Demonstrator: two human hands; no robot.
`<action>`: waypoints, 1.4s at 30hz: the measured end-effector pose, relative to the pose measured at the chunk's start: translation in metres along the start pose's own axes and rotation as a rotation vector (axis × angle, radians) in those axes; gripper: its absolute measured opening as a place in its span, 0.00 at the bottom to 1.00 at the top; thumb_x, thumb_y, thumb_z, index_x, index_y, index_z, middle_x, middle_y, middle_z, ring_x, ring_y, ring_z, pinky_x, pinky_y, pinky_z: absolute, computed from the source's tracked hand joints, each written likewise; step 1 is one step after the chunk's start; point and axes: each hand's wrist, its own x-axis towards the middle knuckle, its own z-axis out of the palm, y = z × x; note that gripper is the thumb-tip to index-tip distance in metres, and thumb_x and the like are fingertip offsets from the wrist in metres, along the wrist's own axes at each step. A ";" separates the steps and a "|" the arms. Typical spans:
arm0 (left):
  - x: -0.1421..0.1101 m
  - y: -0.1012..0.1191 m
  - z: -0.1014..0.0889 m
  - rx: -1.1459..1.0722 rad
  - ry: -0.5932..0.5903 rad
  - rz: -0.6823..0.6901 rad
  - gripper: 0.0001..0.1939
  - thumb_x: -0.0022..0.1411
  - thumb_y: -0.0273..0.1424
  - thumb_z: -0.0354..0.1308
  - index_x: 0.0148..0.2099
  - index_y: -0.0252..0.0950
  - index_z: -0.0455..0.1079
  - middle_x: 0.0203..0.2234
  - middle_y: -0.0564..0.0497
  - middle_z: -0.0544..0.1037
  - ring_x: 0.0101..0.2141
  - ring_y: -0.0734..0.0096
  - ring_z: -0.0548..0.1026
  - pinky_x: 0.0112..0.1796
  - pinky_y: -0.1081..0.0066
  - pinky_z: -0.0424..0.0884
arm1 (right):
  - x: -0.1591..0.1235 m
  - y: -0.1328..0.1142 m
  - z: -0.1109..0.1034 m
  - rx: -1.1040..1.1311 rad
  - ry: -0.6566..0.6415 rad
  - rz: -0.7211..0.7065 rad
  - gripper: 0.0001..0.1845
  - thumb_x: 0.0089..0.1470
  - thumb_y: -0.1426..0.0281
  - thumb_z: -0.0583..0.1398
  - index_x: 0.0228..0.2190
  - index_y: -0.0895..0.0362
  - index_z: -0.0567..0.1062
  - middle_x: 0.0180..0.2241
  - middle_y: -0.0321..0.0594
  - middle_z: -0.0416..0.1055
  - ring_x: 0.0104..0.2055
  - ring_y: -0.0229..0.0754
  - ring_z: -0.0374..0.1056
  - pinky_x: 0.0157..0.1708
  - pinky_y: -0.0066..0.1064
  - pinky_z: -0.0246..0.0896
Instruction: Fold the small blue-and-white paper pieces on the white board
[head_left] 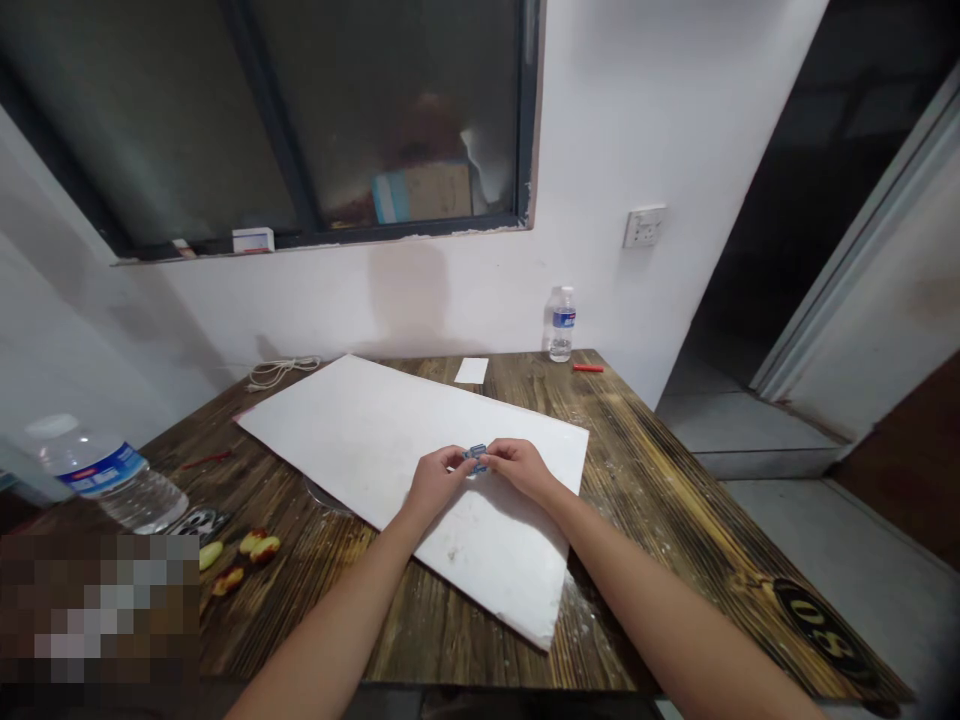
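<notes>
Above the white board (322,410), both hands meet at a small blue-and-white item (475,460), too small to make out its kind. My left hand (437,480) pinches its left side between thumb and fingers. From the right, my right hand (523,468) grips the other side the same way. The board lies at an angle on the dark wooden table (637,560), and a shadow falls on it under my right hand.
A large water bottle (112,475) is at the left, near several yellow-brown fruit-like pieces (259,546). Along the back are a white cable (281,371), a white paper (472,371), a small water bottle (562,325) and a red stick-like object (588,368).
</notes>
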 end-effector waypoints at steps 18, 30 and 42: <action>-0.001 0.002 -0.001 -0.052 -0.034 -0.005 0.13 0.53 0.40 0.60 0.31 0.35 0.74 0.25 0.52 0.78 0.28 0.70 0.72 0.29 0.73 0.66 | 0.003 0.008 0.001 0.129 0.005 0.055 0.15 0.38 0.60 0.67 0.23 0.58 0.73 0.22 0.34 0.70 0.24 0.35 0.62 0.27 0.27 0.57; 0.001 -0.003 -0.003 -0.001 0.064 0.020 0.14 0.55 0.40 0.58 0.27 0.34 0.70 0.21 0.54 0.72 0.25 0.73 0.68 0.27 0.74 0.62 | 0.006 0.010 0.002 0.165 0.098 0.073 0.16 0.39 0.58 0.66 0.19 0.57 0.69 0.17 0.30 0.64 0.20 0.33 0.57 0.22 0.26 0.51; 0.005 -0.005 -0.006 0.017 0.207 -0.023 0.14 0.55 0.41 0.57 0.26 0.35 0.69 0.18 0.55 0.70 0.23 0.73 0.68 0.25 0.74 0.63 | 0.001 0.010 -0.002 -0.262 0.153 0.000 0.08 0.45 0.66 0.65 0.23 0.55 0.72 0.23 0.33 0.72 0.26 0.38 0.64 0.28 0.29 0.55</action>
